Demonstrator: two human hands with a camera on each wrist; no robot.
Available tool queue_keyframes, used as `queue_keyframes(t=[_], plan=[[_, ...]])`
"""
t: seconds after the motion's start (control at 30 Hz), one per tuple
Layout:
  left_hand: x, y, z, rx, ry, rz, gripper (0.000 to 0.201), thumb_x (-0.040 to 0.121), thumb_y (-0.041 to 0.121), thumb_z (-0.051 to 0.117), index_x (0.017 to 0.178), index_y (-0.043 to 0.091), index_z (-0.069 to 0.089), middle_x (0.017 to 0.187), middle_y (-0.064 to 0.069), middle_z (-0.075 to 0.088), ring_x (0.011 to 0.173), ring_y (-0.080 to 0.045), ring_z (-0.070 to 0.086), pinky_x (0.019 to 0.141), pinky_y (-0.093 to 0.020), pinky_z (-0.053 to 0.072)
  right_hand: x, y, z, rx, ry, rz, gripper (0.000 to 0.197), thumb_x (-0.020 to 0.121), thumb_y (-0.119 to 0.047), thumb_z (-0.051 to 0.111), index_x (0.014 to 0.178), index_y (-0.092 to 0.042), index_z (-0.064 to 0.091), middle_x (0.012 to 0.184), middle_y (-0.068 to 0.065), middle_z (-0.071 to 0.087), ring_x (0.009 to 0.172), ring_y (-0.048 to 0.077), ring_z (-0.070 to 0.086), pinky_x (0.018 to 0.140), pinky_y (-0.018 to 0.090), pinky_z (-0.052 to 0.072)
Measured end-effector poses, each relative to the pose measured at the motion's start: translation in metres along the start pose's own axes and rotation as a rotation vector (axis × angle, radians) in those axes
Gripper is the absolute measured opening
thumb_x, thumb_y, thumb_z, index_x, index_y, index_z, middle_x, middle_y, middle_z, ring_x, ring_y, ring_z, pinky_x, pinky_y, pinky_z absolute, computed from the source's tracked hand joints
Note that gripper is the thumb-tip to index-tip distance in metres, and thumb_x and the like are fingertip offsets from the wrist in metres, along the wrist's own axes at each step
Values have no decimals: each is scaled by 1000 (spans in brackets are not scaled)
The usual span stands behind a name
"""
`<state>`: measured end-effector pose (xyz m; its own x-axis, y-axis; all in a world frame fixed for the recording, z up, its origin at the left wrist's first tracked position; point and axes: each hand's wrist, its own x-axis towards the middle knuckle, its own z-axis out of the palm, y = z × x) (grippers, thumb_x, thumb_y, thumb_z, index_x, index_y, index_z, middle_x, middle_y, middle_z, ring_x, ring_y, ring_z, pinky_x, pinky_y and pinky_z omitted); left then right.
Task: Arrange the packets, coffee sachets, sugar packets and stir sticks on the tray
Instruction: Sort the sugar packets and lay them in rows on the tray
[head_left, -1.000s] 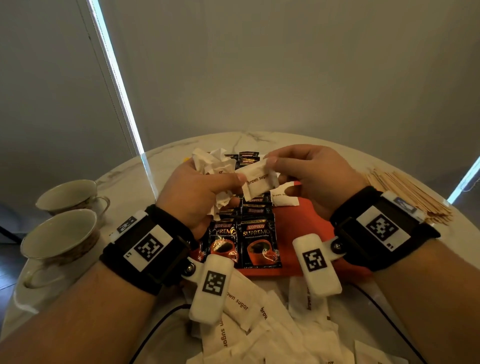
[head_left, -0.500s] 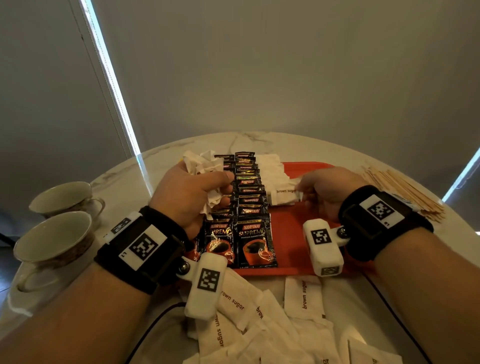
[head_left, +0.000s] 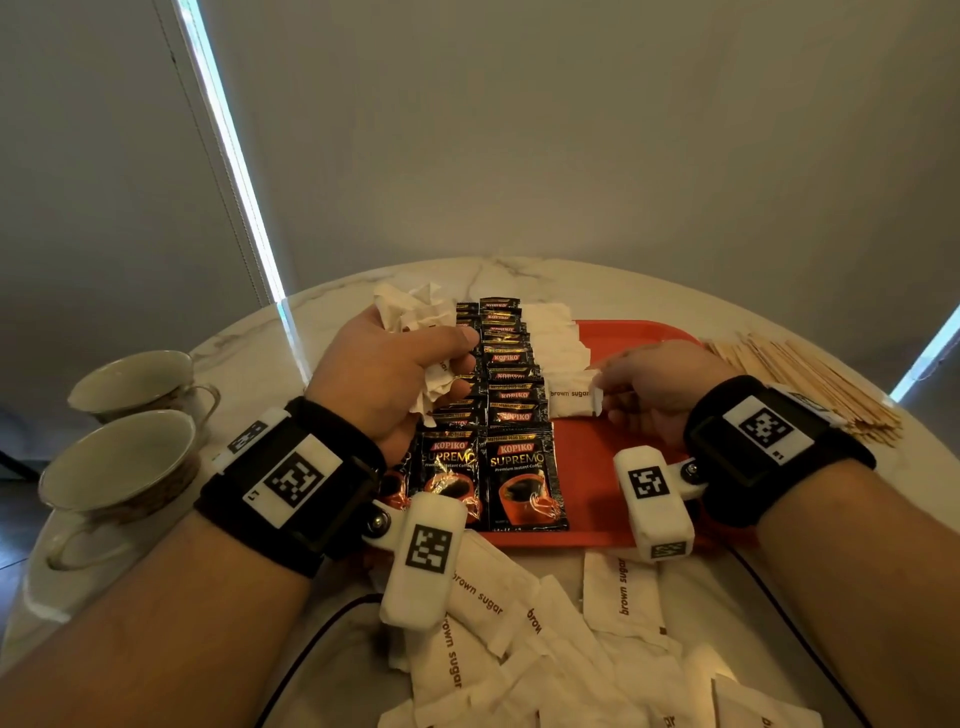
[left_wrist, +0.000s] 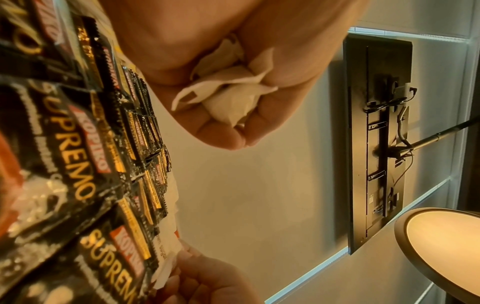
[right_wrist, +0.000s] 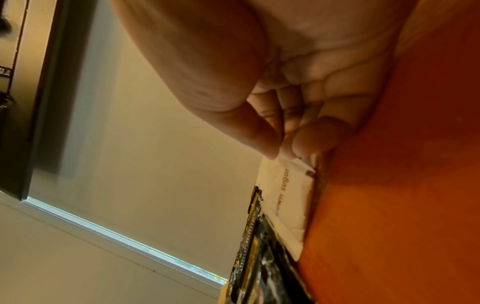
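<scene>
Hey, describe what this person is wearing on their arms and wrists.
Both forearms are bare, no sleeves. The left wrist band and right wrist band are wide and black, each topped by a white plate printed with a black square code marker. A white rounded camera pod hangs off each band, left pod and right pod, also marked. Thin black cables trail toward the person.

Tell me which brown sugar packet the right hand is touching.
The nearest packet of the white row on the red tray, beside the coffee sachets; the right hand pinches its end.
</scene>
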<state>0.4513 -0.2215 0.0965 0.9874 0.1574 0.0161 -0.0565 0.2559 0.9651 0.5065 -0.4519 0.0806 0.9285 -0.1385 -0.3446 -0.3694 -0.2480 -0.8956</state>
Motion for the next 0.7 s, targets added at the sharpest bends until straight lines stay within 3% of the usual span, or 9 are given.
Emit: queue_keyframes(t=[0.13,0.2,0.27,0.37,0.43,0.5,0.7], plan=[[0,0,0,3,8,-1,34,85,-2,78,114,6,63,80,-5,71,63,-13,69,49,-25,55,-3,-5,1,72,86,-96,11,92,2,64,93,-9,67,86,14,66,59,20,58,51,30,52],[0,0,1,3,10,-1,33,85,-2,78,113,7,62,78,-4,71,63,-13,69,50,-26,56,-5,-9,2,109,108,-145,6,93,-2,65,90,-7,65,78,11,62,55,19,57,50,30,52],[0,0,1,3,6,-5,32,85,-2,77,112,7,62,76,-2,71,63,-13,68,50,-25,55,-10,-11,6,104,20,-141,6,95,-8,66,90,-4,64,69,8,58,51,17,56,50,29,52],[-1,0,1,-9,-17,-31,28,87,-2,76,112,4,63,79,-6,70,62,-13,67,47,-23,54,-19,-9,14,59,-150,-48,17,99,-16,62,92,-1,65,67,9,64,61,20,63,59,31,55],[-4,1,3,-2,-52,-67,17,89,0,73,104,1,66,82,-9,69,61,-13,65,46,-23,53,-20,-7,16,53,-194,-10,19,101,-18,60,93,-1,64,64,8,69,67,21,65,67,32,56],[-7,2,5,-7,-81,-112,7,91,-1,69,96,3,66,86,-13,68,60,-14,63,46,-22,52,-20,-6,16,52,-205,10,20,102,-19,59,93,-2,64,73,10,70,71,22,65,72,33,56],[-9,2,8,-39,-172,-207,29,95,-1,50,124,3,55,86,-13,71,58,-17,59,42,-25,47,-22,-6,17,105,-224,-37,18,102,-18,58,95,-2,64,84,13,68,75,23,67,73,33,58]])
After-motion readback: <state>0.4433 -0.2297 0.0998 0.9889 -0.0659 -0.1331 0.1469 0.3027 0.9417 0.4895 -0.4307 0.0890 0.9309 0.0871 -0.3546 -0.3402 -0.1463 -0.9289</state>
